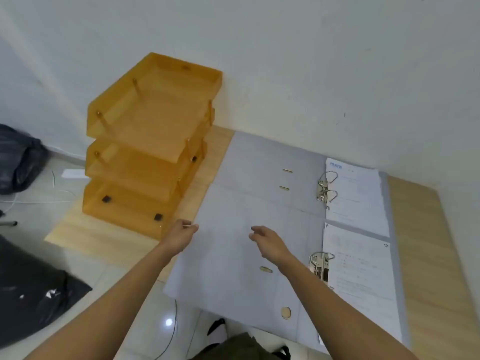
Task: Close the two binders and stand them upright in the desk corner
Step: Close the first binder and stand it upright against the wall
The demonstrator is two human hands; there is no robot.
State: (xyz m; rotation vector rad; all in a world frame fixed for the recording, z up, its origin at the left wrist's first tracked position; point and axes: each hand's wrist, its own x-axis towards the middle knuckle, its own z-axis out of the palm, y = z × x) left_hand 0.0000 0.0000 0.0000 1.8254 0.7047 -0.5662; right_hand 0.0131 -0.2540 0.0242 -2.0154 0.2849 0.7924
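Standing at the desk's (428, 229) left edge against the wall: one orange letter tray stack (145, 141), three tiers. Right of it, two grey lever-arch binders, both lying open and flat: far binder (262, 165) at the wall edge, near binder (233, 268) overhanging the front edge. Each shows one ring mechanism with papers filed to its right. Left hand (179, 237), fingers curled together, at the near binder's left edge; right hand (267, 242), fingers loosely apart, over its cover.
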